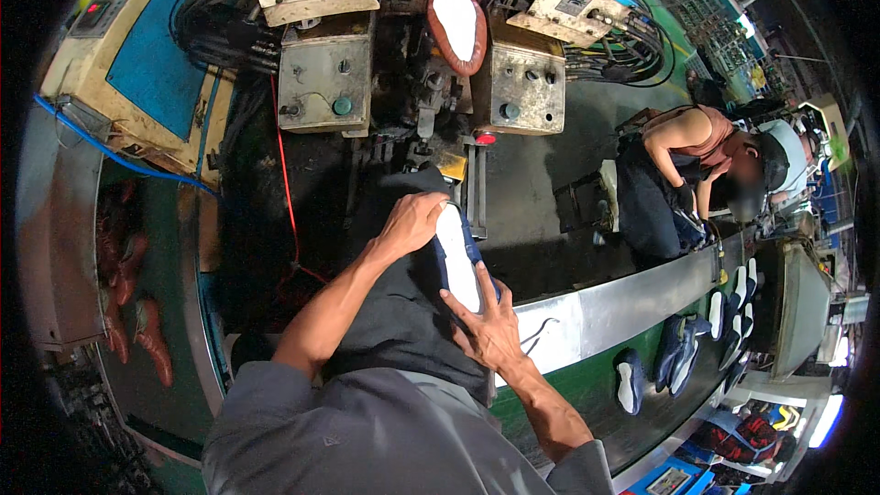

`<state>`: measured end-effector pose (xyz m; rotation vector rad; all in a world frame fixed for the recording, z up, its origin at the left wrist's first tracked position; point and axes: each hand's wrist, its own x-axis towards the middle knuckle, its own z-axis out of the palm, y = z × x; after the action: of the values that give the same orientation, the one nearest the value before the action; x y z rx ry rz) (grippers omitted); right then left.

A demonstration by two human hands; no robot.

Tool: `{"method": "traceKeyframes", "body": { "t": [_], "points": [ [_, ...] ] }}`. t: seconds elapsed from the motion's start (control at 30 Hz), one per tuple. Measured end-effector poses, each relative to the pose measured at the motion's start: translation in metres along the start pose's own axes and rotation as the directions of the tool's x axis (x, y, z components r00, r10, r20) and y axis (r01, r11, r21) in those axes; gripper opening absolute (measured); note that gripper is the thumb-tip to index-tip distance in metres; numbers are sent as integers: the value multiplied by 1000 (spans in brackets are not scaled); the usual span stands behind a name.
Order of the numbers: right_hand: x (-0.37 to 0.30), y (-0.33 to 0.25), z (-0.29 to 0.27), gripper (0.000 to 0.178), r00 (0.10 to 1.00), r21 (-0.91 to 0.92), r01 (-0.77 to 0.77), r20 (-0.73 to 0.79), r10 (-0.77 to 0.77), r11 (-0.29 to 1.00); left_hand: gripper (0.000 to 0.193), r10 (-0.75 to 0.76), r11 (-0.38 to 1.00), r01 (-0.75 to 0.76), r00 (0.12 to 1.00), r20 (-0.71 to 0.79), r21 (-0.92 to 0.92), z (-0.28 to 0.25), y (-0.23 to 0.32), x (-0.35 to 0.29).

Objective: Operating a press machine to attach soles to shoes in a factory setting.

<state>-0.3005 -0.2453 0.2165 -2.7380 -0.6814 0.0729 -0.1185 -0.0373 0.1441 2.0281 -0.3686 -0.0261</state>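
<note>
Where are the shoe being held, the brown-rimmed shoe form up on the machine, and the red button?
shoe (456,261), head view, on its white sole.
shoe form (456,9), head view, on its white middle.
red button (485,138), head view, on its cap.

Grey short-sleeved shirt, dark apron at front, forearms bare, no gloves on hands (458,266).

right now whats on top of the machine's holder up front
A brown-edged shoe with a white insole sits sole-up on the machine. The holder beneath it is covered.
</note>
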Motion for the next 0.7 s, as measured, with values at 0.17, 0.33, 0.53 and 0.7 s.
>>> {"method": "traceKeyframes", "body": {
  "t": [0.17, 0.33, 0.53, 0.7],
  "points": [
    [4, 12, -2, 77, 999, 68, -42, 6, 42, 997, 28, -52, 994, 44, 996, 74, 104, 6, -7, 11],
    [9, 18, -11, 69, 996, 123, -88, 13, 87, 988, 36, -116, 993, 116, 962, 247, 14, 7, -26, 20],
    [20, 33, -51, 73, 923, 288, -264, -202, 328, 921, 52, -177, 935, 43, 918, -356, -352, -82, -38, 152],
    [83, 56, -106, 77, 891, 112, -231, -374, 256, 966, 90, -160, 433, 48, 987, -24, -900, -124, 13, 281]
  ]
}}
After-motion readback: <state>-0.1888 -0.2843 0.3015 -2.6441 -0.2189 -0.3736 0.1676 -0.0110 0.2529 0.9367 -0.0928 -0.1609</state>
